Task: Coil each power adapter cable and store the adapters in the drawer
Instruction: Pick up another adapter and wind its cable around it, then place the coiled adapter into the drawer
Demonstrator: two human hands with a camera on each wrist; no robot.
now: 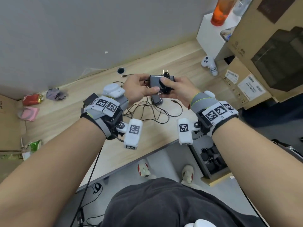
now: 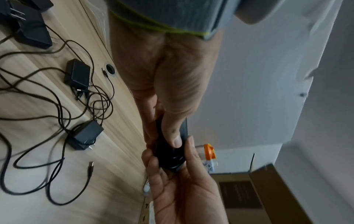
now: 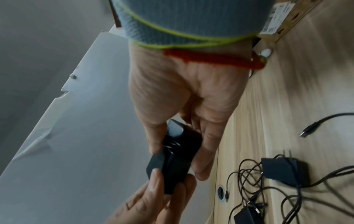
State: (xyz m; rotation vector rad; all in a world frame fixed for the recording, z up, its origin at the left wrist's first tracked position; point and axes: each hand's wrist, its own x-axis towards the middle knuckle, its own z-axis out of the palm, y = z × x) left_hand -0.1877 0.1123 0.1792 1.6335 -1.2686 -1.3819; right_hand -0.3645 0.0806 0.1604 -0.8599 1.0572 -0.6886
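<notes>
Above the wooden desk (image 1: 164, 138) both hands hold one black power adapter (image 1: 155, 81), prongs pointing away from me. My left hand (image 1: 141, 88) grips its left end, thumb on top. My right hand (image 1: 176, 88) grips the right end, thumb pressing the black cable bundle (image 1: 165, 86) wound round the body. The wrist views show the same adapter (image 2: 170, 157) (image 3: 172, 163) pinched between both hands. Other adapters (image 2: 77, 75) (image 2: 86, 134) (image 3: 283, 169) lie on the desk among loose tangled cables (image 1: 147, 112). An open drawer (image 1: 211, 159) at lower right holds several black adapters.
Cardboard boxes (image 1: 262, 54) crowd the desk's right side, with a white game controller (image 1: 209, 63) beside them and an orange bottle (image 1: 221, 12) on a white box. A cable hole (image 1: 120, 70) sits near the wall. Red packet (image 1: 32, 99) and scraps lie far left.
</notes>
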